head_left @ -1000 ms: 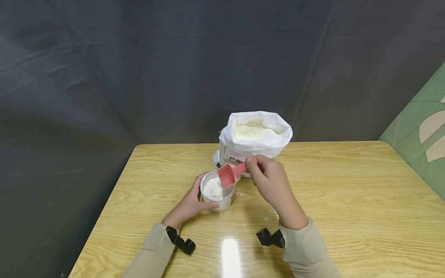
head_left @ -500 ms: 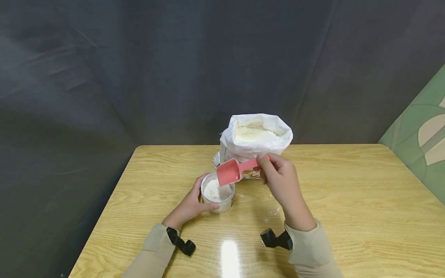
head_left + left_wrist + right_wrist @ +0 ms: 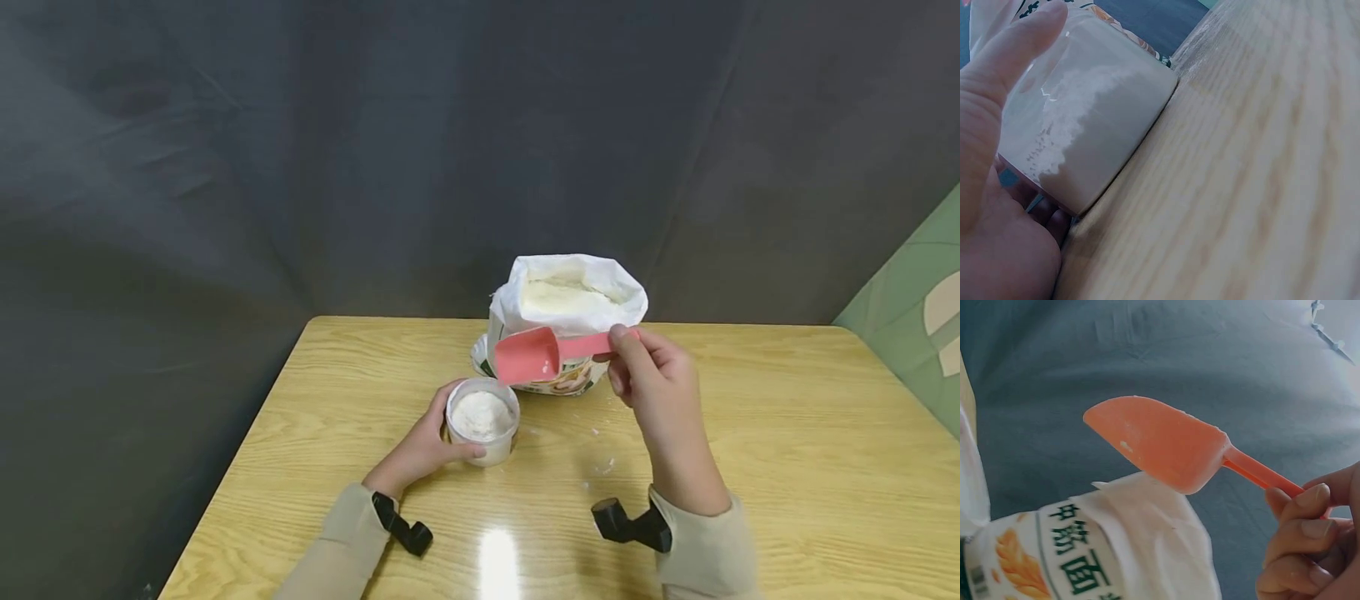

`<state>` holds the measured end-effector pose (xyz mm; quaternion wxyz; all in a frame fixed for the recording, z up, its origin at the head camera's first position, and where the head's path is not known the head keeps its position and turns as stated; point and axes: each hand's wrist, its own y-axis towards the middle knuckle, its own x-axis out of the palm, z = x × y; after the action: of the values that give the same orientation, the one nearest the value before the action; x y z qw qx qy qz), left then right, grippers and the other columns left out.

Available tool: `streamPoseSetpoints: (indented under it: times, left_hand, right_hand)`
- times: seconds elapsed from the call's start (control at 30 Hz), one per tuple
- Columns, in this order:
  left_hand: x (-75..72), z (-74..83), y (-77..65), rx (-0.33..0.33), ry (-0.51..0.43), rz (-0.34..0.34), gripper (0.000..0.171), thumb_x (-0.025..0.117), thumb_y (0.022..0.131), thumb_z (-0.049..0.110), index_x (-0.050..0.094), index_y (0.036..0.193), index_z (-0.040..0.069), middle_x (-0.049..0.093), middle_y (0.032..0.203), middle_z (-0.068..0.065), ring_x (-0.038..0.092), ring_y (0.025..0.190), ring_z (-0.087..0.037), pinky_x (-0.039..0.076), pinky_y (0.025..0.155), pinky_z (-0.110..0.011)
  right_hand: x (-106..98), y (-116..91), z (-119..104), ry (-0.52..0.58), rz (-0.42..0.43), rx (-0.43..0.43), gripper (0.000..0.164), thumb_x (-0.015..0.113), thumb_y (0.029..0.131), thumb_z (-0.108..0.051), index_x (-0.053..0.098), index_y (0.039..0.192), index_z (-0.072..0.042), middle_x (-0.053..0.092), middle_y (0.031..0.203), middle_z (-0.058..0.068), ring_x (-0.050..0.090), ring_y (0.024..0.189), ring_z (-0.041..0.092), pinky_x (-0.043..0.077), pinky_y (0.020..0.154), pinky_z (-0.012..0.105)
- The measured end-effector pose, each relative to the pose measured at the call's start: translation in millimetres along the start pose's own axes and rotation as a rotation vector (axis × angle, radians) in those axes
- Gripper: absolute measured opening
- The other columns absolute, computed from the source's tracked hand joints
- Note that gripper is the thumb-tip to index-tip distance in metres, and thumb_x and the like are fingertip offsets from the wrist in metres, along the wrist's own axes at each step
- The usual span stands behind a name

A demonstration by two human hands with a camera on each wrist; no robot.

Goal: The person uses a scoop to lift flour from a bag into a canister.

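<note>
My left hand (image 3: pixel 426 450) curls round a clear plastic tub (image 3: pixel 497 452) that stands on the table, thumb along its near side. White powder (image 3: pixel 480 415) lies in the tub; through its wall in the left wrist view the powder (image 3: pixel 1104 131) slopes unevenly. My right hand (image 3: pixel 660 383) pinches the handle of a pink scoop (image 3: pixel 527 357), held up between the tub and the open flour bag (image 3: pixel 592 321). Only specks of powder cling to the scoop (image 3: pixel 1157 444). In the right wrist view the printed bag (image 3: pixel 1072 550) stands behind and below it.
The wooden table (image 3: pixel 787 450) runs up to a dark curtain (image 3: pixel 480 150) at the back. Small spills of powder (image 3: pixel 606 467) dot the table to the right of the tub. A green patterned panel (image 3: pixel 915 283) stands at the far right.
The right hand has moved the scoop from over the tub up and to the right, in front of the bag. The left hand still holds the tub in place. The head view has shifted slightly.
</note>
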<state>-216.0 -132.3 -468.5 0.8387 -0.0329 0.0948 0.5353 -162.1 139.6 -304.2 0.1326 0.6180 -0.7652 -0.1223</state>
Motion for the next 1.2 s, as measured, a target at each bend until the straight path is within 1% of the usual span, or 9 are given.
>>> streamPoseSetpoints:
  times: [0.17,0.33,0.47,0.6,0.77,0.87,0.97,1.1,1.2]
  left_hand:
    - [1.5,1.0,3.0,0.01,-0.009,0.006,0.101,0.091,0.076,0.016,0.029,0.156,0.022,0.04,0.155,-0.005,0.032,0.145,-0.024,0.015,0.121,-0.053]
    - [2.5,1.4,6.4,0.004,-0.013,0.012,0.101,0.091,0.076,0.016,0.03,0.156,0.022,0.04,0.155,-0.005,0.032,0.146,-0.025,0.014,0.121,-0.054]
    - [4.4,3.2,8.9,-0.001,-0.014,0.015,0.102,0.091,0.075,0.014,0.03,0.156,0.021,0.039,0.155,-0.006,0.031,0.146,-0.025,0.014,0.122,-0.054]
    - [6.2,3.1,10.3,0.004,-0.017,0.008,0.102,0.09,0.075,0.013,0.029,0.156,0.02,0.038,0.156,-0.006,0.03,0.147,-0.025,0.013,0.122,-0.053]
    - [5.1,1.6,9.4,0.008,-0.019,0.006,0.102,0.09,0.076,0.015,0.029,0.157,0.02,0.039,0.156,-0.006,0.03,0.147,-0.025,0.013,0.122,-0.054]
    - [2.8,0.6,6.3,0.005,-0.019,0.016,0.102,0.09,0.076,0.015,0.029,0.157,0.021,0.04,0.156,-0.005,0.03,0.147,-0.025,0.013,0.122,-0.055]
    - [0.1,-0.4,2.5,0.0,-0.017,0.03,0.102,0.091,0.075,0.015,0.03,0.156,0.022,0.041,0.155,-0.006,0.03,0.147,-0.025,0.013,0.122,-0.055]
    - [-2.1,-1.7,0.1,0.008,-0.01,0.035,0.102,0.091,0.074,0.016,0.03,0.156,0.022,0.041,0.155,-0.005,0.031,0.146,-0.025,0.013,0.122,-0.054]
    - [-2.8,-3.4,0.8,0.025,-0.01,0.023,0.102,0.091,0.075,0.018,0.03,0.156,0.021,0.04,0.155,-0.006,0.03,0.147,-0.025,0.014,0.122,-0.053]
  right_hand:
    - [-9,10,-11,0.038,0.068,-0.073,0.035,0.055,0.103,-0.011,0.068,0.071,-0.004,0.048,0.05,0.002,0.036,0.044,0.01,0.022,0.04,0.024]
    - [-17,26,-21,0.079,0.138,-0.144,0.036,0.057,0.101,-0.01,0.065,0.069,0.002,0.049,0.051,0.004,0.035,0.044,0.013,0.02,0.041,0.025]
    - [-23,42,-28,0.041,0.182,-0.174,0.037,0.059,0.101,-0.013,0.062,0.069,0.006,0.048,0.053,0.005,0.035,0.045,0.015,0.022,0.041,0.024]
    - [-32,57,-31,-0.16,0.228,-0.179,0.038,0.059,0.102,-0.021,0.065,0.071,0.001,0.049,0.053,0.003,0.038,0.048,0.015,0.029,0.043,0.023]
    - [-40,72,-30,-0.441,0.252,-0.191,0.039,0.054,0.103,-0.03,0.07,0.08,-0.002,0.05,0.055,-0.004,0.04,0.05,0.015,0.029,0.043,0.024]
    - [-39,78,-28,-0.54,0.216,-0.199,0.042,0.053,0.104,-0.033,0.07,0.085,0.0,0.051,0.057,-0.004,0.04,0.051,0.015,0.029,0.043,0.023]
    - [-33,82,-25,-0.629,0.165,-0.231,0.045,0.051,0.104,-0.035,0.069,0.085,0.001,0.052,0.059,0.0,0.042,0.052,0.015,0.03,0.043,0.023]
    - [-25,88,-19,-0.748,0.111,-0.285,0.046,0.049,0.105,-0.035,0.063,0.078,0.0,0.047,0.061,0.007,0.04,0.052,0.02,0.029,0.043,0.025]
    - [-20,92,-14,-0.817,0.077,-0.293,0.045,0.048,0.105,-0.033,0.055,0.072,-0.003,0.043,0.06,0.008,0.038,0.052,0.023,0.028,0.044,0.029]
